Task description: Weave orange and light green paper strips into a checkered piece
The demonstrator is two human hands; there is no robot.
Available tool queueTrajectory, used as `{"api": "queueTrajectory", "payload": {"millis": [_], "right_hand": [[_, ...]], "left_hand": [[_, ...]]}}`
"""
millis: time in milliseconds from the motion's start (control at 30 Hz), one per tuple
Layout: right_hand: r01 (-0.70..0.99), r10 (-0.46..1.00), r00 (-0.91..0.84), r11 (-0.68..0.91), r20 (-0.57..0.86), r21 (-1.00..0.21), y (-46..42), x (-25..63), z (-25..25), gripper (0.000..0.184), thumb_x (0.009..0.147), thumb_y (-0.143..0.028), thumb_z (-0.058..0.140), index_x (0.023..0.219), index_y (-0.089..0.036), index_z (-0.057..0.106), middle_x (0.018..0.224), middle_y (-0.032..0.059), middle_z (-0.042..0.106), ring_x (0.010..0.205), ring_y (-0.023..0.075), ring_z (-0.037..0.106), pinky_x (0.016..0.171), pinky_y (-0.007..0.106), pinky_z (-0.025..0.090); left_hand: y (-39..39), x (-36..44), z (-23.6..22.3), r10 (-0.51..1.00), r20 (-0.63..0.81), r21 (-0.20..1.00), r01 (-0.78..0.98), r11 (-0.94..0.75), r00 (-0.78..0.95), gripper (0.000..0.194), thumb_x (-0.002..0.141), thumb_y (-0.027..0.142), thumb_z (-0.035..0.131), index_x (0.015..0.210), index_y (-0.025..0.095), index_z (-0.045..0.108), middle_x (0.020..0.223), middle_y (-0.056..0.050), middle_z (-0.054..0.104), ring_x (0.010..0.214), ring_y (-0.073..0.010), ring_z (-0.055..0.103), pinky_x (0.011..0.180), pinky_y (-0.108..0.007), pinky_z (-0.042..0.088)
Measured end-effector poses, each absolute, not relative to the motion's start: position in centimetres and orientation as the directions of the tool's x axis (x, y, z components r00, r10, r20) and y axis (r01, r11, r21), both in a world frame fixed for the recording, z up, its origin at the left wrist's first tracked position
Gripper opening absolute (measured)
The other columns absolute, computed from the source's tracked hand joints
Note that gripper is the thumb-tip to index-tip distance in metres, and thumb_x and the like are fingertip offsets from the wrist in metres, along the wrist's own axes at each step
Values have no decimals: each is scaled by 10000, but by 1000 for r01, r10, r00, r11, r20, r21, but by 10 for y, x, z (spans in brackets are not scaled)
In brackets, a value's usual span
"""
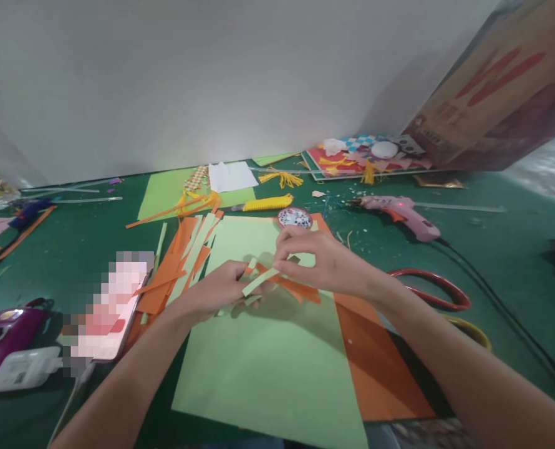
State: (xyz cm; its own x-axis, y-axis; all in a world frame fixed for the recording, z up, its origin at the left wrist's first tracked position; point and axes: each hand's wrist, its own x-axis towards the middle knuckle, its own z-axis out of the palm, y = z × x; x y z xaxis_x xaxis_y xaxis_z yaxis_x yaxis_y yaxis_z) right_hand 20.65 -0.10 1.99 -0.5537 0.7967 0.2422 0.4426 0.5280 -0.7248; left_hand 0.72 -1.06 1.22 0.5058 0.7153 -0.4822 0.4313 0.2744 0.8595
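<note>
My left hand (228,290) is closed around the crossed orange paper strips (296,287) and pale green strips, above a large green paper sheet (259,368). My right hand (312,255) pinches a pale green paper strip (260,282) between thumb and fingertips, just right of the left hand. The orange strips fan out to the right below my right hand. How the strips cross inside my left hand is partly hidden by its fingers. Beneath the green sheet, an orange paper sheet (375,368) sticks out at the right.
Cut strips (165,287) and a phone (118,312) lie to the left. A yellow cutter (268,203) and a round patterned disc (295,217) lie beyond the sheet. At right are a pink glue gun (401,212) with its cord and red-handled scissors (439,305). A paper bag (497,87) stands behind.
</note>
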Motion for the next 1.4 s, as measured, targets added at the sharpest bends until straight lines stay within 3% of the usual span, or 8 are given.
{"api": "queueTrajectory", "payload": {"millis": [200,367,567,767,967,1100,1267,1400], "right_hand": [[441,758,-604,575,246,-689,-1,203,18,155,842,-259,552,722,-198,627,722,34,625,770,167,539,706,291,416],[501,774,-599,561,204,-659,-2,203,18,121,769,-299,663,811,-212,590,851,23,660,852,181,567,764,301,420],[514,757,-597,616,267,-597,-1,206,13,73,800,-229,613,867,-202,623,850,47,648,839,180,569,770,304,432],[521,743,-590,650,317,-553,0,206,11,129,813,-204,576,911,-188,658,816,57,668,790,173,587,716,283,450],[503,753,-559,642,349,-579,3,204,9,138,805,-147,560,877,-185,671,810,37,711,753,152,623,709,267,454],[490,770,-551,610,321,-623,2,205,11,103,819,-197,576,864,-178,667,813,38,716,766,154,628,716,270,454],[492,843,-495,471,209,-732,2,204,16,107,805,-215,584,716,-172,623,697,10,663,657,114,585,627,223,433],[492,907,-410,307,94,-815,3,200,12,161,814,-300,563,770,-168,645,684,8,637,634,114,551,574,225,405]], "left_hand": [[-11,7,13,713,-492,862,394,319,499,227,722,389,643,681,175,581,566,49,537,492,-77,434,454,-220,244],[-10,7,13,768,-461,865,418,278,444,210,742,368,612,678,169,593,602,26,567,495,-75,432,443,-215,241],[-9,7,14,771,-433,872,432,228,467,251,776,350,581,615,158,590,550,15,554,452,-73,412,448,-222,294],[-10,11,17,795,-354,926,306,222,493,231,787,349,606,674,148,619,656,-17,635,539,-96,542,541,-230,422],[-9,13,13,840,-298,954,177,242,454,212,778,351,630,794,140,642,706,-20,649,646,-131,626,623,-255,486],[-8,14,12,870,-315,948,177,265,380,194,758,325,643,744,134,617,711,-24,642,631,-143,642,636,-278,499],[-8,16,13,884,-334,940,188,285,328,252,678,366,722,705,145,602,690,-6,641,608,-148,652,629,-271,496],[-9,15,13,892,-335,936,218,277,304,292,651,401,742,712,153,598,705,7,629,648,-163,669,664,-277,487]]}}
